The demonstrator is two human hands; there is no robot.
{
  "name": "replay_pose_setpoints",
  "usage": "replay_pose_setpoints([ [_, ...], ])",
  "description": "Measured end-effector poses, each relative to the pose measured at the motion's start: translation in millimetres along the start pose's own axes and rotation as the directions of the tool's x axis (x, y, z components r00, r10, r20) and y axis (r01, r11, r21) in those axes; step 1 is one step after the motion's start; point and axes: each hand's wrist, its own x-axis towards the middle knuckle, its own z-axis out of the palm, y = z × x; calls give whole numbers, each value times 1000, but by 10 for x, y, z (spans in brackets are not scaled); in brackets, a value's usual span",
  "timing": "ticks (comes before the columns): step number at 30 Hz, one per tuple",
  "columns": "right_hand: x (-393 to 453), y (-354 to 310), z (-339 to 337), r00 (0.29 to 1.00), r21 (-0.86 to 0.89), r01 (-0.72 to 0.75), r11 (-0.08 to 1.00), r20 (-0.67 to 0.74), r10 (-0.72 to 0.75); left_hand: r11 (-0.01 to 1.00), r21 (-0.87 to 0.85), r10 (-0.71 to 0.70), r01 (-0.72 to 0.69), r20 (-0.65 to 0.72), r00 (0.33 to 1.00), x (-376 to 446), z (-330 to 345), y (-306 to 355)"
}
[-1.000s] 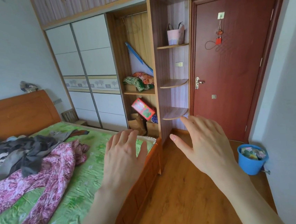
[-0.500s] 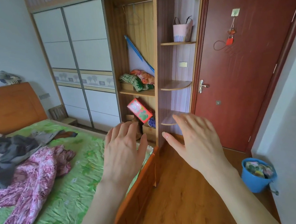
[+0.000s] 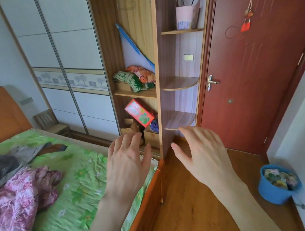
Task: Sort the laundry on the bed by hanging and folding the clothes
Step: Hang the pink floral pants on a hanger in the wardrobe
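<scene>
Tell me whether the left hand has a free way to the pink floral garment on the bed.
Probably yes. The left hand is open and empty, raised over the bed's foot edge; the pink floral garment lies to its left on the green sheet, with only bare sheet between them.

The pink floral garment (image 3: 17, 212) was cut off by the left and lower edges. The grey clothes (image 3: 2, 167) ran past the left edge. The bed's (image 3: 77, 197) near end was hidden behind the left hand (image 3: 127, 170) and forearm. The wardrobe (image 3: 64, 58) top was cropped. The print on the red box (image 3: 139, 113) was too small to be read. The blue bucket's (image 3: 274, 193) contents could not be identified.
</scene>
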Motion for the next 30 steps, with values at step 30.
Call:
replay_pose_setpoints([
  [30,3759,2347,2468,992,212,129,969,-23,-127,976,145,-148,165,-122,982,3736,2737,260],
])
